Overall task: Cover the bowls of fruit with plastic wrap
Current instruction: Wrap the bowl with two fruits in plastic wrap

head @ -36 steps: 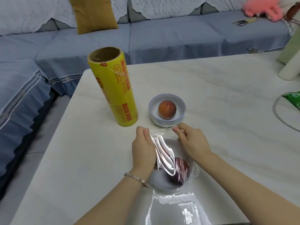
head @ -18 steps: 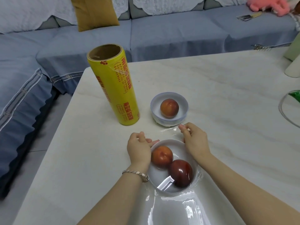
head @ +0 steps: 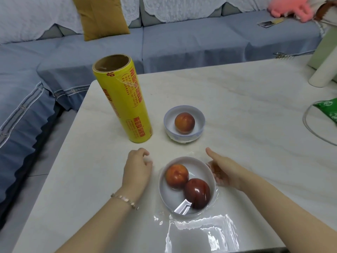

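Observation:
A near white bowl [head: 166, 195] holds two reddish fruits [head: 176, 176] under a stretched film of plastic wrap [head: 202, 234], whose loose end lies shiny on the table in front of it. A smaller far bowl [head: 182, 138] holds one fruit [head: 184, 122]; crinkled wrap shows at its base. My left hand [head: 137, 169] rests on the table left of the near bowl, apart from it, fingers loosely curled. My right hand [head: 225, 171] lies against the bowl's right side, thumb stretched out, fingers touching the wrap there.
A tall yellow roll of plastic wrap [head: 124, 101] stands upright at the back left of the marble table [head: 246, 110]. A white cylinder [head: 324, 70] and a green packet [head: 326, 108] sit at the right edge. A blue sofa runs behind and to the left.
The bunched wrap has been pulled flat over the near bowl. My left hand has moved left off the rim; my right hand has slid down the bowl's right side.

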{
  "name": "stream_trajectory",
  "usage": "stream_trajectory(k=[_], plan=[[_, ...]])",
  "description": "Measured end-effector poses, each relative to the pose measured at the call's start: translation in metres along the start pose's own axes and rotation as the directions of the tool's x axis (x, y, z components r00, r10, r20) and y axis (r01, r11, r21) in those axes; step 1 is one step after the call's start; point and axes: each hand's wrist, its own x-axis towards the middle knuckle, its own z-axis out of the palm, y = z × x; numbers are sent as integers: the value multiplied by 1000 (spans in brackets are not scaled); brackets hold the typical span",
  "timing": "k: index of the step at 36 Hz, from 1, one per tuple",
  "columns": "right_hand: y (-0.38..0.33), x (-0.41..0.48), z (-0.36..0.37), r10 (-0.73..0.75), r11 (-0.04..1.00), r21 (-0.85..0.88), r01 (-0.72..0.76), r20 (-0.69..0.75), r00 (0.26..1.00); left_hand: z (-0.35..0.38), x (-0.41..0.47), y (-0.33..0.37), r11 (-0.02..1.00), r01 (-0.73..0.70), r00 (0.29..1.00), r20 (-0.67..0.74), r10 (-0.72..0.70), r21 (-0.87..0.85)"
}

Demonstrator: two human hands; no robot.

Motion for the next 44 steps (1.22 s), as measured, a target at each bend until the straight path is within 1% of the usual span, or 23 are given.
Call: stream_trajectory(k=[2, 3, 4, 5, 6, 7, 8, 10, 11, 14, 16, 20, 22, 24, 28, 33, 36, 37, 38, 40, 41, 42, 44], plan=[[3, -3, -4, -56, 998, -27, 57, 33, 998, -5, -14, 12, 988, -107, 993, 30, 111, -109], [4, -3, -4, -96, 994, -57, 98, 38, 995, -7, -22, 21, 977, -170, 978, 99, 183, -131], [4, -4, -4, -134, 987, -89, 137, 44, 990, -8, -30, 30, 964, -245, 942, 210, 262, -106], [4, -5, -3, -165, 979, -115, 170, 49, 985, -6, -37, 36, 949, -313, 887, 344, 309, -45], [3, -6, -3, -189, 972, -128, 195, 52, 980, -3, -42, 40, 924, -381, 826, 463, 322, 37], [2, -8, -2, -210, 967, -133, 215, 53, 976, 1, -45, 44, 883, -450, 774, 550, 312, 133], [2, -9, -1, -230, 963, -131, 235, 51, 972, 5, -47, 45, 832, -513, 740, 600, 303, 212], [1, -13, 1, -292, 949, -117, 292, 20, 956, 14, -49, 46, 750, -585, 718, 628, 301, 309], [2, -15, 2, -343, 933, -120, 339, -15, 939, 18, -48, 46, 732, -594, 720, 626, 300, 333], [7, -15, 6, -502, 858, -200, 474, -128, 855, 24, -45, 42, 718, -594, 741, 593, 314, 363], [11, -13, 9, -540, 837, -211, 504, -181, 822, 25, -47, 41, 702, -604, 747, 576, 332, 379], [17, -8, 16, -563, 827, -208, 523, -310, 766, 26, -49, 41, 709, -602, 747, 573, 337, 368], [17, -6, 17, -595, 804, -252, 539, -342, 727, 25, -49, 42, 709, -604, 745, 573, 342, 363], [17, -3, 13, -596, 803, -275, 529, -364, 716, 24, -49, 41, 710, -606, 744, 573, 344, 360], [29, 12, 4, -538, 841, -307, 446, -387, 749, 25, -49, 40, 710, -606, 742, 577, 342, 358], [35, 25, 9, -449, 889, -288, 356, -393, 803, 24, -51, 41, 716, -602, 744, 574, 342, 355], [35, 20, 7, -381, 918, -264, 296, -378, 844, 24, -53, 44, 739, -572, 771, 541, 336, 357], [35, 16, 4, -357, 927, -251, 279, -363, 861, 25, -54, 45, 756, -542, 794, 518, 317, 368], [34, 12, 2, -319, 944, -193, 267, -336, 886, 27, -55, 46, 783, -493, 826, 486, 285, 380], [31, 5, -1, -212, 972, 54, 228, -209, 955, 30, -57, 50, 859, -344, 899, 396, 185, 380], [29, 2, 0, -184, 971, 133, 201, -132, 974, 32, -57, 53, 894, -258, 929, 347, 125, 367], [29, 1, 1, -184, 972, 136, 191, -69, 981, 33, -57, 56, 918, -177, 950, 304, 65, 356], [28, 1, 5, -222, 971, 90, 222, -5, 975, 35, -57, 61, 933, -52, 968, 248, -41, 356]])
